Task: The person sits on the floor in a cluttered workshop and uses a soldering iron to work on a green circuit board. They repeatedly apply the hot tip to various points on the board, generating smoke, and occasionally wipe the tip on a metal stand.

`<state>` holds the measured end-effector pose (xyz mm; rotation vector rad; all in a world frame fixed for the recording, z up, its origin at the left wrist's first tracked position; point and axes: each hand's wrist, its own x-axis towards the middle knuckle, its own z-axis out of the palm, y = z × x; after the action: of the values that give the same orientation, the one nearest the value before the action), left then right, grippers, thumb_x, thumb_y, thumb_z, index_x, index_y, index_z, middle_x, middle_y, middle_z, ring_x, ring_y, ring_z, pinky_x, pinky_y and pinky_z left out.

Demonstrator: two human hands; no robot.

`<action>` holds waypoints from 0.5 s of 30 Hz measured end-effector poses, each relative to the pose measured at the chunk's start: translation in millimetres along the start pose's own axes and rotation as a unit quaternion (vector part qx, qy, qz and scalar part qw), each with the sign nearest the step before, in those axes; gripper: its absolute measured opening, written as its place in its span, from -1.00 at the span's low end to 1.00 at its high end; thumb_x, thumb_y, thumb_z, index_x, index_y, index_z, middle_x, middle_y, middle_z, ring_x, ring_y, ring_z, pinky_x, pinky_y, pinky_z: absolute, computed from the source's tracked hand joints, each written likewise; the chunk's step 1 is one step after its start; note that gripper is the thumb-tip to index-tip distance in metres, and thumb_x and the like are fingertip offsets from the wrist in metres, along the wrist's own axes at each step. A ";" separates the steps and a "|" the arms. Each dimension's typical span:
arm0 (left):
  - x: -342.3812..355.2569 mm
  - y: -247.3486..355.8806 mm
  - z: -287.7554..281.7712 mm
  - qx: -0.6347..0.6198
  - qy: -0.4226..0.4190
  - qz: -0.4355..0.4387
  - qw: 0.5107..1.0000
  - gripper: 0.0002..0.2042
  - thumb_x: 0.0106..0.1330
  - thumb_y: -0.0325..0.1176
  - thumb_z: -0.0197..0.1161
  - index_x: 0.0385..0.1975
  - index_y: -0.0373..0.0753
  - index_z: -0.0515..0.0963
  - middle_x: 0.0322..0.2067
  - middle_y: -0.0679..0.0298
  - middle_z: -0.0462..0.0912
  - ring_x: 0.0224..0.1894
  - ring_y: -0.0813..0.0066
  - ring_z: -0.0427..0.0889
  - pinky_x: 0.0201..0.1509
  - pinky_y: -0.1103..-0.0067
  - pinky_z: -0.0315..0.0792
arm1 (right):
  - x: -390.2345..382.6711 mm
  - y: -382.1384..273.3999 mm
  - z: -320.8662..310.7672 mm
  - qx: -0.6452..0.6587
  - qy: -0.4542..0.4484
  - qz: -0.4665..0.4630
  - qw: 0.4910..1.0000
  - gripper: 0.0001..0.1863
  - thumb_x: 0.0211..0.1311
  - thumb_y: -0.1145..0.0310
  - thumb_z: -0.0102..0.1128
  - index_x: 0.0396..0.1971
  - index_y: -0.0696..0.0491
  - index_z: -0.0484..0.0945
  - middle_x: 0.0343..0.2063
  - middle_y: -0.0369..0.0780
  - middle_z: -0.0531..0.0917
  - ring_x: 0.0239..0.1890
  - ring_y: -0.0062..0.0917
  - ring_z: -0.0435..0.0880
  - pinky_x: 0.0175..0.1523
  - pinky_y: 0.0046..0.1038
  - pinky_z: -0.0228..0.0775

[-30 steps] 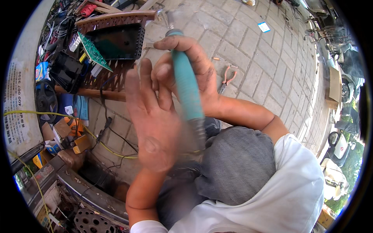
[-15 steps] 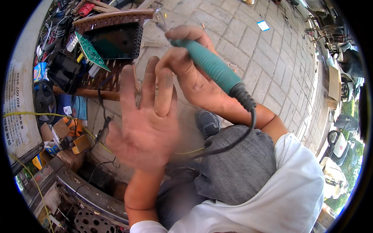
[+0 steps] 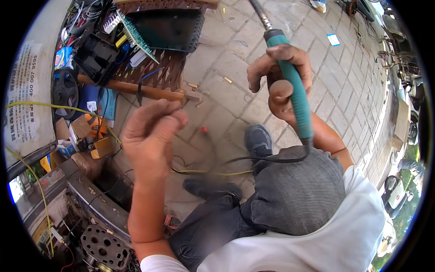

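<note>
My right hand (image 3: 281, 95) holds a green-handled soldering iron (image 3: 300, 109), metal tip pointing up and away. A black cord (image 3: 272, 158) runs from the handle's lower end across my knee. My left hand (image 3: 152, 131) is raised with fingertips curled and pressed together; whatever they hold, if anything, is hidden. Just beyond it is a slatted wooden rack (image 3: 136, 89) bearing a green circuit board (image 3: 136, 36), a large black casing (image 3: 163, 28) and a smaller black housing (image 3: 93, 59).
Tiled paving (image 3: 226, 104) carries several small scraps and a blue-white card (image 3: 333, 39). A white signboard (image 3: 27, 104), yellow cord (image 3: 45, 105), small boxes (image 3: 102, 147) and a perforated metal part (image 3: 104, 245) crowd the left. Vehicles (image 3: 394, 186) line the right edge.
My left hand has gone from open, spread fingers to curled ones and moved left. The soldering iron has swung more upright and moved right with my right hand. The view has shifted slightly.
</note>
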<state>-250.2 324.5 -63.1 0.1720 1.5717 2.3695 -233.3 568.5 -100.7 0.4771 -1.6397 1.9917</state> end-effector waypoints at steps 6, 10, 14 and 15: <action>19.9 14.5 -55.9 0.392 0.177 0.105 0.897 -0.83 0.22 -0.44 0.27 -0.24 -0.38 0.57 -0.43 0.25 0.55 -0.34 0.46 0.53 -0.19 0.57 0.44 | 9.3 -10.3 -6.8 -0.083 -0.015 0.067 0.994 -0.13 0.15 -0.22 0.11 0.20 0.19 0.17 -0.59 -0.25 0.56 -0.59 -0.68 0.50 -0.52 -0.68 0.22; 42.6 -2.5 -46.5 0.611 0.148 0.245 0.738 -0.74 0.11 -0.35 0.37 -0.23 -0.31 0.60 -0.25 0.22 0.51 -0.14 0.39 0.45 -0.07 0.53 0.35 | 15.9 -22.7 -0.6 -0.179 0.005 0.122 0.976 0.05 0.04 -0.47 -0.10 0.23 0.20 0.13 -0.64 -0.28 0.54 -0.64 -0.72 0.45 -0.53 -0.69 0.19; 57.2 -5.9 -35.3 0.594 0.111 0.193 0.773 -0.70 0.01 -0.38 0.41 -0.23 -0.28 0.61 -0.18 0.19 0.48 -0.10 0.33 0.42 -0.04 0.49 0.37 | 17.2 -29.7 6.0 -0.209 0.079 0.150 0.963 0.25 -0.26 -0.61 -0.22 0.25 0.20 0.14 -0.43 -0.18 0.59 -0.70 -0.65 0.37 -0.58 -0.60 0.23; 58.2 -6.9 -34.5 0.573 0.110 0.184 0.791 -0.70 0.00 -0.39 0.40 -0.23 -0.29 0.60 -0.19 0.19 0.48 -0.09 0.32 0.42 -0.04 0.48 0.37 | 16.4 -30.8 6.4 -0.193 0.093 0.155 0.964 0.27 -0.29 -0.62 -0.20 0.25 0.20 0.15 -0.35 -0.17 0.60 -0.69 -0.65 0.36 -0.55 -0.58 0.24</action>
<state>-313.2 314.4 -86.6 0.4822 3.1173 1.2759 -228.8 569.2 -65.6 -0.1172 -2.0094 1.7858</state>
